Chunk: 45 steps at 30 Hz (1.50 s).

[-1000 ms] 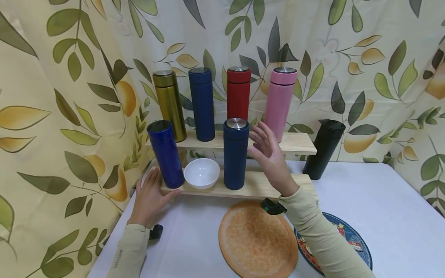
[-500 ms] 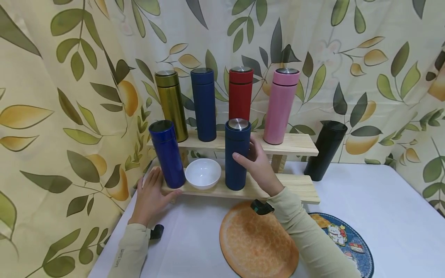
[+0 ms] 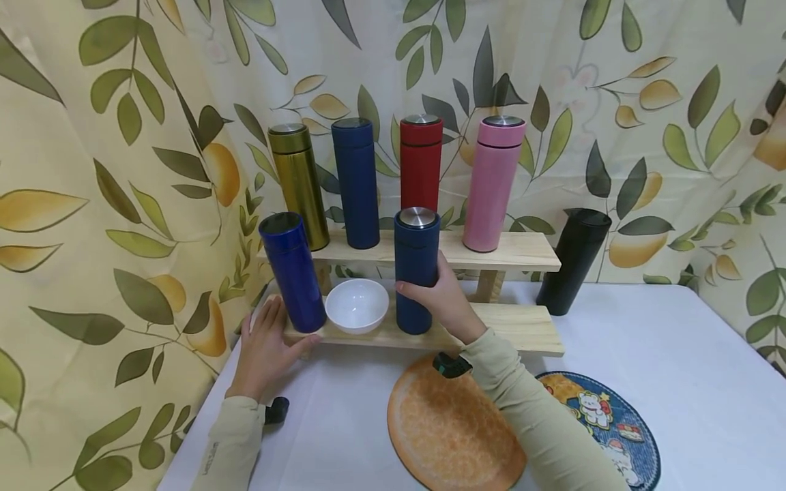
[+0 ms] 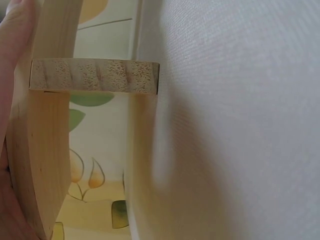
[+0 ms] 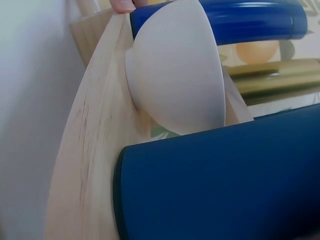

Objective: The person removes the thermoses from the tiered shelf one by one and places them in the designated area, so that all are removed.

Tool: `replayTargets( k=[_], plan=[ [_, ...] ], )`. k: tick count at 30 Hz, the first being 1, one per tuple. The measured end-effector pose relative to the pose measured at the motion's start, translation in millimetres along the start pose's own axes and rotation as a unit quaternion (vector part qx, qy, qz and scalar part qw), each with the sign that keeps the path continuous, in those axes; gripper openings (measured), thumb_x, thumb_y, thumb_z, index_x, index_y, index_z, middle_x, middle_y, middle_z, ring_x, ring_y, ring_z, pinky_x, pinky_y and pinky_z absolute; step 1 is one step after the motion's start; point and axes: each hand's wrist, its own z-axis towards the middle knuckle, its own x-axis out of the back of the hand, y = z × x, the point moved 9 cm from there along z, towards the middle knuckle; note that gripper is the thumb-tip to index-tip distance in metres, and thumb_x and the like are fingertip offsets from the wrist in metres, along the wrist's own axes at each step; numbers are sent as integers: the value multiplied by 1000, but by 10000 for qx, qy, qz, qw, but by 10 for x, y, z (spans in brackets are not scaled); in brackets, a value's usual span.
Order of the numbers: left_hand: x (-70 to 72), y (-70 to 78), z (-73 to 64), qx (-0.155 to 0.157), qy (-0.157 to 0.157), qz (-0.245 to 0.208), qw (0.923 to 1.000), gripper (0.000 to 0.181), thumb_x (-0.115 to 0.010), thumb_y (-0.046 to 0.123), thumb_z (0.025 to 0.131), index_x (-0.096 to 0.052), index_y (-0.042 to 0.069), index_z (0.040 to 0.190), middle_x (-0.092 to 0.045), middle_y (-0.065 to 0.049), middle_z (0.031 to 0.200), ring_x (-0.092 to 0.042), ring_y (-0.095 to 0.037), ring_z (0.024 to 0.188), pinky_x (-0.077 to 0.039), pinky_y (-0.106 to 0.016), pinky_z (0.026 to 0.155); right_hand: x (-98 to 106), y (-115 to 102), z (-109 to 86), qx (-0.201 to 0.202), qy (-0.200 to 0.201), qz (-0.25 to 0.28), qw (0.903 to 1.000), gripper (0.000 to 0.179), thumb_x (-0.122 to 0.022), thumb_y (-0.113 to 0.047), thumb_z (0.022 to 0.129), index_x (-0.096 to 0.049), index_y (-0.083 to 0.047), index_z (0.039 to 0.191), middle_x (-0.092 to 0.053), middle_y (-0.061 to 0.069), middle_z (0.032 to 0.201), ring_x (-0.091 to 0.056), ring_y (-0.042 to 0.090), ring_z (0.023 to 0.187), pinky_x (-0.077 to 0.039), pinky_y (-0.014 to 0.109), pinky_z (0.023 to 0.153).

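At the left end of the lower pale wooden board (image 3: pixel 522 324), the person's left hand (image 3: pixel 264 354) rested with fingers extended and thumb along the front edge, just beside a glossy cobalt-blue cylindrical bottle (image 3: pixel 293 273). Behind, near the left end of the upper wooden board (image 3: pixel 522 250), stood a shiny gold metal bottle (image 3: pixel 299 187), then a matte blue bottle (image 3: pixel 356 184). Below that one, a round white bowl (image 3: pixel 357 307) sat on the lower board. Next came a matte navy bottle with a steel-topped lid (image 3: pixel 414 249), upright near that board's front edge; the right hand (image 3: pixel 451 303) held it, thumb across its front. A red bottle (image 3: pixel 421 164) stood behind it on the upper board. Farther right were a round orange-brown mat (image 3: pixel 451 423) on the white-covered table (image 3: pixel 694 382), a pink bottle (image 3: pixel 493 184) above, a black cylindrical container (image 3: pixel 574 262) by the table's far edge, and a round blue patterned mat (image 3: pixel 632 416).
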Motion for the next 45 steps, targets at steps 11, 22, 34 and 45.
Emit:
replayTargets(
  k=[11,22,34,45],
  plan=[
    [57,19,0,-30,29,68,10000,118,-65,78,92,-27,-7,166,-25,-27,172,-17,-45,160,-2,-71,125,-29,-15,16,309,249,122,9991,86,-81,-19,85,-36,-14,158,-56,16,144,-56,39,126,-46,62,107],
    [45,4,-27,-35,55,-24,10000,118,-65,78,92,-28,-6,166,-26,-27,172,-18,-45,160,-2,-71,124,-25,-74,-142,602,406,-95,9973,87,-82,-18,86,-33,-14,158,-53,14,148,-54,37,130,-42,64,112],
    [27,19,-5,-71,59,23,10000,117,-67,77,92,-28,-6,166,-26,-27,172,-18,-44,160,-2,-71,125,47,-175,-339,957,676,-322,9926,84,-85,-10,84,-39,-8,154,-57,15,144,-57,36,126,-44,58,110],
    [40,34,-21,-132,138,-14,9998,116,-67,76,92,-29,-7,165,-26,-28,171,-19,-46,160,-3,-71,125,229,-215,-465,931,910,-364,9908,80,-85,-8,84,-42,-5,150,-59,17,140,-58,35,123,-44,56,109]
  ],
)
